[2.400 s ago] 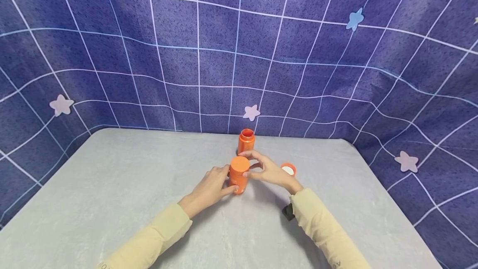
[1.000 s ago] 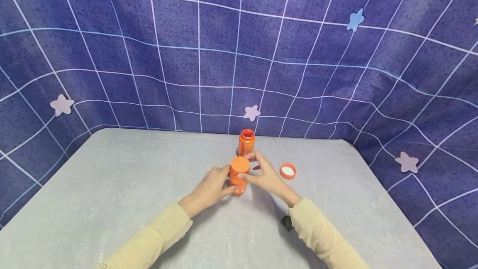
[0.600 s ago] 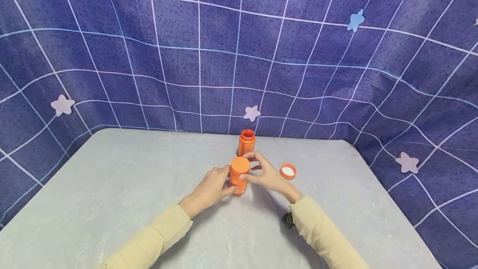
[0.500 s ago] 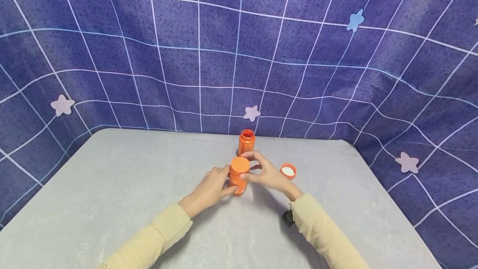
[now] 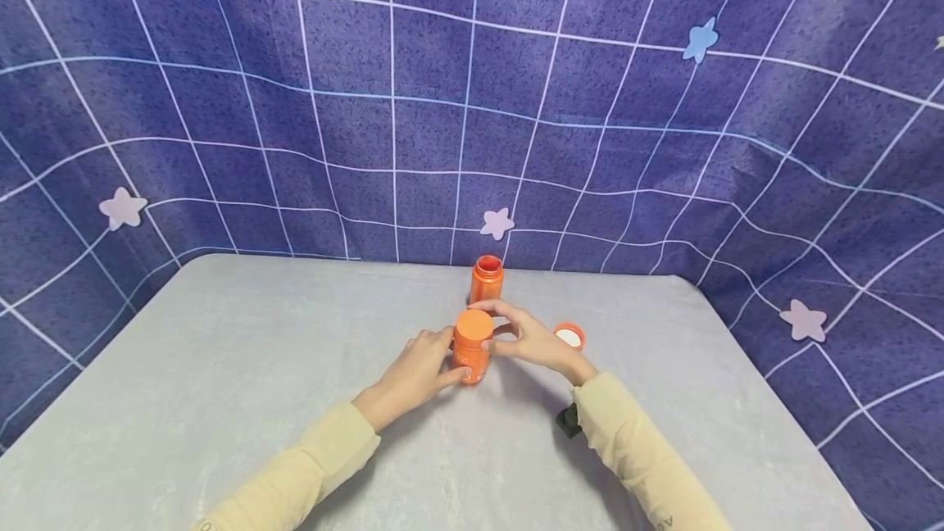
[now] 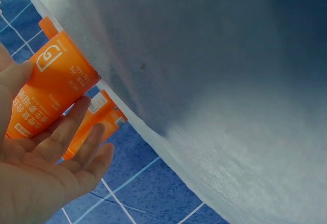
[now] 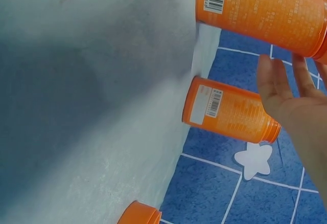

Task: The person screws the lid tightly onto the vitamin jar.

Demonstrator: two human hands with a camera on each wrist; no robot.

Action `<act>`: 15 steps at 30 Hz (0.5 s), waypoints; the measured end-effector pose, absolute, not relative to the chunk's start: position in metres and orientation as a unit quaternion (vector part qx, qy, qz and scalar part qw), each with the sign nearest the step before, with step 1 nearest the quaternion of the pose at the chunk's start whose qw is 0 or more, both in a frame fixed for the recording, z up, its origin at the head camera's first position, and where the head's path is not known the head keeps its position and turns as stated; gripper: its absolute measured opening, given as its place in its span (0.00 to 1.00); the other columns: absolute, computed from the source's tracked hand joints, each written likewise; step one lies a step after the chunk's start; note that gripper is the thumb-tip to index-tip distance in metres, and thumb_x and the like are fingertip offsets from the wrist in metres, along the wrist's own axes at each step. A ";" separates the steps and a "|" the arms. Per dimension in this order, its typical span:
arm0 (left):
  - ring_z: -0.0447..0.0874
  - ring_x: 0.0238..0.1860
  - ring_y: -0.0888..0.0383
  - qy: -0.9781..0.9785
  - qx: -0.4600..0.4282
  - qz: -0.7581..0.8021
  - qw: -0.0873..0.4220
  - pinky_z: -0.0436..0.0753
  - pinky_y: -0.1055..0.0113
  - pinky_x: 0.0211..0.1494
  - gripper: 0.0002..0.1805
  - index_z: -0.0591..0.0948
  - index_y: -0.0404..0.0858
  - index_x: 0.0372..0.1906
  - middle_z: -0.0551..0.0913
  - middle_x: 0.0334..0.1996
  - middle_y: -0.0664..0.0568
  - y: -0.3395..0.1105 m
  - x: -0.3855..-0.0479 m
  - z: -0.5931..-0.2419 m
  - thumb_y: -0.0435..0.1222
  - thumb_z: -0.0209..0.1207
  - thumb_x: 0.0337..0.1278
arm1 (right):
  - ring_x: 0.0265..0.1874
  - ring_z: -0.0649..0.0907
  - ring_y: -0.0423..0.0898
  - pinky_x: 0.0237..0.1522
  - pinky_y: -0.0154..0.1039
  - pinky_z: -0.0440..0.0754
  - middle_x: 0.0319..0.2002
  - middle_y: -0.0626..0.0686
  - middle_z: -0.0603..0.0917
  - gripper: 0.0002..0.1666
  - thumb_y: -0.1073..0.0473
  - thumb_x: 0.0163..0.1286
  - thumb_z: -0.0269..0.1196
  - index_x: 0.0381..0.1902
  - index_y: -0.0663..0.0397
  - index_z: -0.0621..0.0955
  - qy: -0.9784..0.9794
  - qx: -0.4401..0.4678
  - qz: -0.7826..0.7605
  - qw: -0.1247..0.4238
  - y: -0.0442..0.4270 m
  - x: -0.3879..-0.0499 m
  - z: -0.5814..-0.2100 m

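Note:
An orange bottle [image 5: 470, 357] with its orange lid [image 5: 474, 324] on stands upright on the table. My left hand [image 5: 413, 371] grips its body from the left, thumb in front; the left wrist view shows the same bottle [image 6: 56, 83] between thumb and fingers of that hand [image 6: 51, 168]. My right hand [image 5: 533, 341] curls its thumb and fingers round the lid from the right. In the right wrist view the bottle [image 7: 260, 12] is at the top, with the right hand [image 7: 301, 101] by its lid end. Behind it stands a second orange bottle [image 5: 487, 283], uncapped.
A loose orange lid [image 5: 569, 334] with a white inside lies on the grey table [image 5: 258, 351], behind the right wrist. A small dark object [image 5: 569, 420] is by the right cuff. A blue patterned cloth [image 5: 332, 129] rises behind the table.
My right hand has turned slightly about the lid, its thumb shifting to the right and its wrist moving up a little over the loose lid's edge. My left hand and the bottle have stayed in place.

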State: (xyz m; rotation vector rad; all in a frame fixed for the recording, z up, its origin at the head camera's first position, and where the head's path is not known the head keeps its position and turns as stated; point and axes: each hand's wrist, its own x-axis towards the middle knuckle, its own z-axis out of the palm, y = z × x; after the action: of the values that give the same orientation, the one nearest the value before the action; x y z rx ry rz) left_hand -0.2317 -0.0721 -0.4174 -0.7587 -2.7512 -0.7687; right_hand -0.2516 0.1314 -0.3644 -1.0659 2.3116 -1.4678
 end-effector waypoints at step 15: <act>0.78 0.40 0.50 -0.923 -0.263 -0.261 0.107 0.74 0.54 0.47 0.27 0.73 0.36 0.50 0.84 0.40 0.48 -0.072 -0.231 -0.418 0.46 0.65 0.46 | 0.53 0.71 0.54 0.54 0.57 0.70 0.53 0.61 0.74 0.27 0.68 0.57 0.62 0.55 0.64 0.69 0.790 -0.332 -0.513 0.058 0.129 -0.246 -0.369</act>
State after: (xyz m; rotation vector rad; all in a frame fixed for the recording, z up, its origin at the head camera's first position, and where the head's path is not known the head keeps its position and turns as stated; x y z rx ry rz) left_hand -0.2308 -0.0721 -0.4177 -0.7738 -2.7171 -0.7690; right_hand -0.2462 0.1290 -0.3690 -1.0045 2.3928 -1.5544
